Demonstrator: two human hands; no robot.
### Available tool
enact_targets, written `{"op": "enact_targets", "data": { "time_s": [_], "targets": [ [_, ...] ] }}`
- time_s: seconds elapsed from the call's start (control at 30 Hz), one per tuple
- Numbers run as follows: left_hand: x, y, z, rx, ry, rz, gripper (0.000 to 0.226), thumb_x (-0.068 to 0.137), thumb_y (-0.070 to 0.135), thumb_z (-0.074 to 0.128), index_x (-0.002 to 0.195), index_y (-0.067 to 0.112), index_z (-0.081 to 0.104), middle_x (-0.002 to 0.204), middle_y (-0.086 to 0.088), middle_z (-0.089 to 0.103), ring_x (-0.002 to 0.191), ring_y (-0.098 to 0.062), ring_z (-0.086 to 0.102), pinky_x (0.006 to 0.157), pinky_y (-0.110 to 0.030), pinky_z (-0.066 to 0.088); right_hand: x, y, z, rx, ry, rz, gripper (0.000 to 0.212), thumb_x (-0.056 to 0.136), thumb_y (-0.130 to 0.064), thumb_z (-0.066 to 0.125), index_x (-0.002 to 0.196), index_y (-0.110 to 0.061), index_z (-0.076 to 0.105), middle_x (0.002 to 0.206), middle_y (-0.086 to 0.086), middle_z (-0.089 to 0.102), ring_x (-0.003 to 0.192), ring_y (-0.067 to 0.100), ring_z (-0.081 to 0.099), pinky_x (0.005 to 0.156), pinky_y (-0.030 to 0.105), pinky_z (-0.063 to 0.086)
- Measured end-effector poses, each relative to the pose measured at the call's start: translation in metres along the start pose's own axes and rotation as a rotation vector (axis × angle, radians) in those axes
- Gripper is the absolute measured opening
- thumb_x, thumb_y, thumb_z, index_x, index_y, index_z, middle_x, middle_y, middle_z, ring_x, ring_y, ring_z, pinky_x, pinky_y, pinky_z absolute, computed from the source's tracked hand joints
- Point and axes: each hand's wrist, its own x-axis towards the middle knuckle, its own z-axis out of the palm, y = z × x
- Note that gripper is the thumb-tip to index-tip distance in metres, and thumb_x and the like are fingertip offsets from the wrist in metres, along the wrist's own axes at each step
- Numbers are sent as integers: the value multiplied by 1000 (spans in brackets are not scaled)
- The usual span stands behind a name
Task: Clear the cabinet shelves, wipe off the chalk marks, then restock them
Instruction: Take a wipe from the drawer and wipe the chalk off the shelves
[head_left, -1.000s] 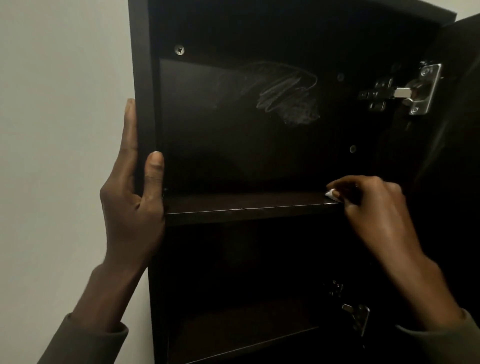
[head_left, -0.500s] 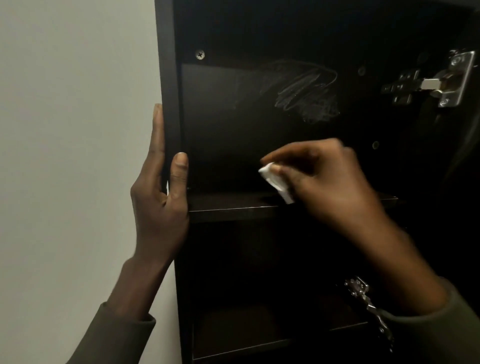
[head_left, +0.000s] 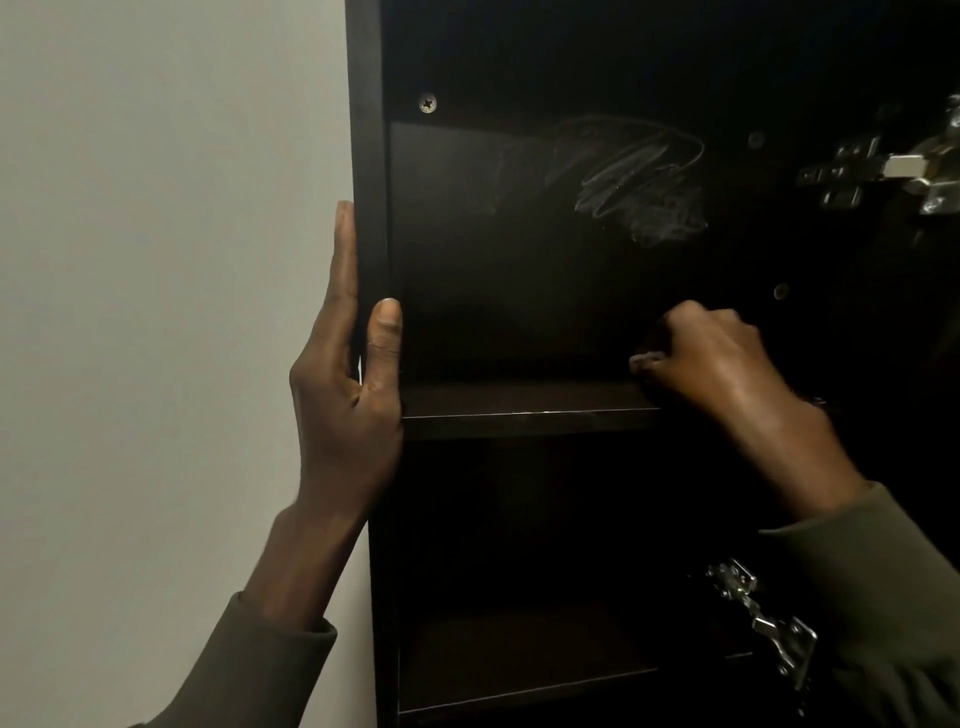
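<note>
A: Where does the chalk scribble (head_left: 639, 179) sit relative to the shelf (head_left: 524, 400)?

B: Well above it, on the back panel of the cabinet (head_left: 370, 156), toward the hinge (head_left: 883, 171) side. The shelf itself carries nothing, and the lower shelf (head_left: 519, 649) below it looks bare too, though it is dark down there.

A: And the hands?

B: The left hand (head_left: 348, 384) wraps the cabinet's front edge just above the shelf's left end, thumb inside, fingers along the outside; its grip is closed on that side panel. The right hand (head_left: 711, 358) is curled just above the shelf's right part, its grip clenched on a small white wipe (head_left: 647, 357), of which only a sliver shows at the knuckles.

A: What could go wrong?

B: Mainly a missed mark. The wipe is low by the shelf while the scribble is high above it, so if the hand works only along the shelf, the chalk stays. So little cloth shows that knuckles or fingertips could rub the panel and smear the chalk rather than lift it. In this dim interior, faint traces left of the scribble could be overlooked. Reaching up, the sleeve might catch on the lower hinge (head_left: 763, 618) below the shelf.
</note>
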Motion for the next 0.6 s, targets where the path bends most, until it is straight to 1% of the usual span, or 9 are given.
{"op": "enact_targets", "data": {
  "time_s": [0.1, 0.23, 0.27, 0.33, 0.4, 0.47, 0.5, 0.53, 0.6],
  "targets": [
    [1, 1, 0, 4, -2, 2, 51, 103, 14, 42, 152, 6, 26, 157, 0, 30, 144, 1, 28, 114, -16, 30, -10, -43, 12, 155, -86, -201, 34, 86, -32, 73, 114, -17, 59, 114, 8, 62, 103, 27, 63, 79, 33, 51],
    [0, 2, -3, -10, -22, 4, 52, 103, 8, 41, 152, 5, 25, 157, 1, 30, 144, -1, 28, 115, -19, 29, -31, -100, 26, 333, -185, -469, 34, 87, -33, 71, 115, -19, 59, 112, 6, 61, 99, 21, 62, 74, 27, 48],
    [-1, 2, -3, -10, -26, 2, 52, 103, 8, 41, 152, 6, 24, 157, 3, 30, 143, 0, 29, 114, -18, 30, -34, -109, 31, 373, -197, -522, 30, 89, -32, 70, 112, -19, 58, 108, 4, 61, 94, 20, 61, 71, 25, 47],
    [-1, 2, -4, -1, -28, -2, 52, 103, 9, 41, 153, 8, 24, 156, 6, 31, 142, 1, 31, 113, -17, 32, -37, -118, 35, 416, -208, -594, 18, 91, -27, 66, 99, -22, 50, 89, -3, 51, 77, 13, 52, 58, 20, 41],
    [-1, 1, -4, 1, -26, -2, 53, 103, 10, 41, 153, 12, 24, 157, 8, 32, 142, 0, 32, 113, -19, 33, -34, -118, 37, 442, -231, -586, 21, 91, -27, 66, 93, -21, 46, 84, -6, 47, 73, 10, 50, 55, 21, 40],
    [0, 0, -3, 10, -22, -7, 54, 103, 11, 42, 154, 15, 25, 157, 11, 31, 143, -1, 31, 114, -21, 34, -28, -111, 36, 495, -301, -562, 21, 87, -31, 71, 96, -14, 62, 88, -5, 64, 79, 11, 62, 66, 30, 54],
    [-1, 0, -3, 14, -20, -8, 54, 103, 12, 42, 154, 17, 25, 157, 12, 30, 143, -1, 30, 115, -22, 33, -25, -105, 33, 548, -372, -574, 18, 85, -30, 74, 95, -17, 70, 88, -4, 71, 82, 12, 68, 75, 35, 58],
    [0, -1, -3, 14, -19, -7, 54, 103, 13, 42, 154, 18, 25, 157, 13, 30, 144, -1, 29, 115, -22, 32, -22, -98, 29, 625, -464, -602, 15, 84, -27, 75, 95, -18, 75, 89, -2, 75, 86, 12, 71, 85, 36, 58],
    [1, -1, -4, 12, -29, -4, 55, 102, 15, 43, 154, 18, 25, 157, 14, 30, 144, 0, 29, 114, -19, 31, -20, -79, 17, 900, -662, -653, 17, 86, -13, 72, 102, -12, 75, 98, 1, 76, 97, 11, 70, 94, 29, 54]
  ]
}}
